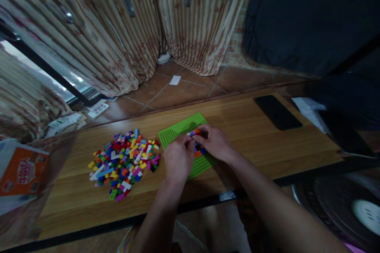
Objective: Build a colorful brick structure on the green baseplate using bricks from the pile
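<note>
A green studded baseplate [178,128] lies on the wooden table, with several coloured toy bricks [198,153] joined on its middle. Over its left part is my left hand [179,156], thumb and fingertips pinched together at the bricks; whatever they pinch is too small to make out. My right hand [215,140] reaches in from the right, its fingers curled against the bricks and its thumb pointing at the left fingertips. Both hands hide much of the built part. Left of the plate spreads a loose heap of mixed bricks [127,162].
The narrow wooden table [237,126] bears a black phone [278,112] at its right. Another dark flat device [346,133] and white paper [310,112] lie at the right end. An orange box [25,170] stands at the left. Striped curtains [190,27] hang behind.
</note>
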Demonstrator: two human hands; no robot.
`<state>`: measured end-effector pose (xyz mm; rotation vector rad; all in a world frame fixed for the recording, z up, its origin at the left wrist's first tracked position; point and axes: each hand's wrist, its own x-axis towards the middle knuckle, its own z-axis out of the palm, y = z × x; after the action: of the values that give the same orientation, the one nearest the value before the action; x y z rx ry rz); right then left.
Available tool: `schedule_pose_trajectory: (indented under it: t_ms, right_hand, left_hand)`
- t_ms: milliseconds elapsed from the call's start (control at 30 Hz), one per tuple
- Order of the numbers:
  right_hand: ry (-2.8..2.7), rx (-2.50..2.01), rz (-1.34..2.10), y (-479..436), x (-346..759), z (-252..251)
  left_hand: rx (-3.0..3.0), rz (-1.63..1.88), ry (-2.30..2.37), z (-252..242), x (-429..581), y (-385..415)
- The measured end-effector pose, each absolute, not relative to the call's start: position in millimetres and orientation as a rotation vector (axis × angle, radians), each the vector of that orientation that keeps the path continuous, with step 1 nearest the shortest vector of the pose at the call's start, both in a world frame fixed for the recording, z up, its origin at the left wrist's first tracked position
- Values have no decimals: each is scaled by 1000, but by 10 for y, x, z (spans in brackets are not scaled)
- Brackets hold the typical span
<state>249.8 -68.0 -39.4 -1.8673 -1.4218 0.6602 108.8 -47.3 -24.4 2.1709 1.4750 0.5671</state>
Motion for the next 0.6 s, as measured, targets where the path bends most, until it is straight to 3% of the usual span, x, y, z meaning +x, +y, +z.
schedule_pose_trajectory:
  t_ms: [333, 600]
  right_hand:
    - [-1426, -1904, 587, -638, 2455, -487]
    - [-1429, -1807, 627, -707, 2550, -448]
  left_hand:
    - [2318, 400, 1578, -266, 1126, -505]
    - [2231, 538, 1502, -271, 1068, -525]
